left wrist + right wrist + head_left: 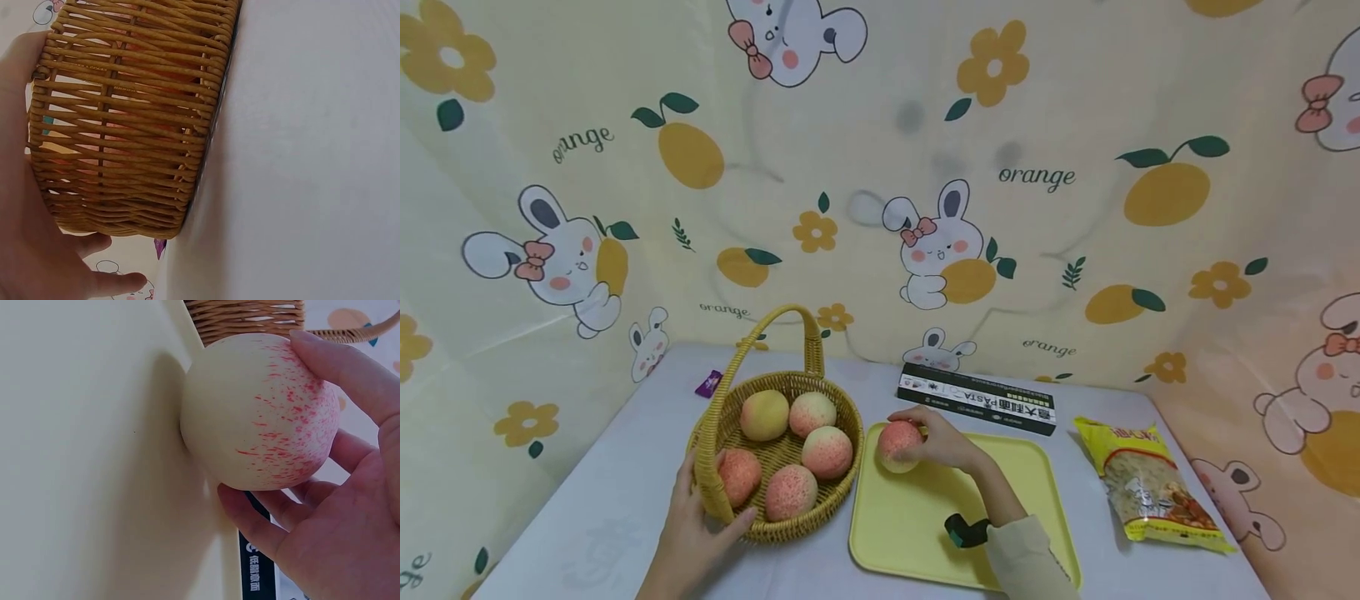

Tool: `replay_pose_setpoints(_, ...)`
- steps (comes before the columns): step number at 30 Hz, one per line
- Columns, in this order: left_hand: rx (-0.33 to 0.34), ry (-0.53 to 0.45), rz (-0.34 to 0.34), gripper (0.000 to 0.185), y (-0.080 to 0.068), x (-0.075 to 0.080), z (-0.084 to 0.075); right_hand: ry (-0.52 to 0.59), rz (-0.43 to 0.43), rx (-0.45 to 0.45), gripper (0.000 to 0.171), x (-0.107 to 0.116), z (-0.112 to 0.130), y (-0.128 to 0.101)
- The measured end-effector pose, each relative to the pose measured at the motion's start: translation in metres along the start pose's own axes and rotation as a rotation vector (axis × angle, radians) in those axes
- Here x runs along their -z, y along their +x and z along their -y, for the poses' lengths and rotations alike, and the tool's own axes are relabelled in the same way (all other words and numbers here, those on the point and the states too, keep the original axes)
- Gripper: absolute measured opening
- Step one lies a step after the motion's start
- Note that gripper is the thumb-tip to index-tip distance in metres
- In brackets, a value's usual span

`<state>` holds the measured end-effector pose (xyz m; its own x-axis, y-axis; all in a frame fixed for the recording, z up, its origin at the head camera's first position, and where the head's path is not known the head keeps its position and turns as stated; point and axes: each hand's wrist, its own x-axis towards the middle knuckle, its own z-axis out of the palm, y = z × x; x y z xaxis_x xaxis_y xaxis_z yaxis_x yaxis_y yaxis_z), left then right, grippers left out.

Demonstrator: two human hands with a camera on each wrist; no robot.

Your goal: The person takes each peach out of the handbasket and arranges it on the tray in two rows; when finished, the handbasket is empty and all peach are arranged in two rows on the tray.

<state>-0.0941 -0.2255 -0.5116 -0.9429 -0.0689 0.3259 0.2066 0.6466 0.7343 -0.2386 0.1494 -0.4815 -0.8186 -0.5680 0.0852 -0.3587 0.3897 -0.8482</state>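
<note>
On the left of the table stands a round wicker basket (805,531) with a tall arched handle, holding several pinkish-yellow peaches (792,492). My left hand (688,533) holds the basket's near left side, thumb along the front; the left wrist view shows its woven wall (125,119) close up beside the palm. My right hand (936,442) grips another peach (898,446) over the far left corner of a pale yellow tray (917,533). In the right wrist view, fingers and thumb surround this peach (250,419), low at the tray's edge; whether it touches the tray I cannot tell.
Behind the tray lies a long black-and-white pasta box (976,398). A yellow food packet (1153,487) is to the tray's right. A small purple packet (708,383) sits behind the basket's left side. Printed cloth hangs around the table.
</note>
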Motion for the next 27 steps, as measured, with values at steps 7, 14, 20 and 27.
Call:
replay_pose_setpoints(7,-0.008,0.011,-0.002,0.091,0.001,0.000,0.000,0.053,0.026,0.013,0.054,0.002,0.027,-0.006)
replay_pose_setpoints(14,-0.006,0.002,0.002,0.090,0.001,0.001,-0.001,0.037,0.037,0.023,0.058,-0.003,-0.005,0.002)
replay_pose_setpoints(20,-0.019,0.000,0.001,0.092,0.002,0.001,0.002,0.062,0.054,0.023,0.058,-0.006,-0.003,0.003)
replay_pose_setpoints(27,-0.015,0.006,0.002,0.092,0.001,0.001,0.001,0.095,0.070,0.014,0.059,-0.008,-0.001,0.002)
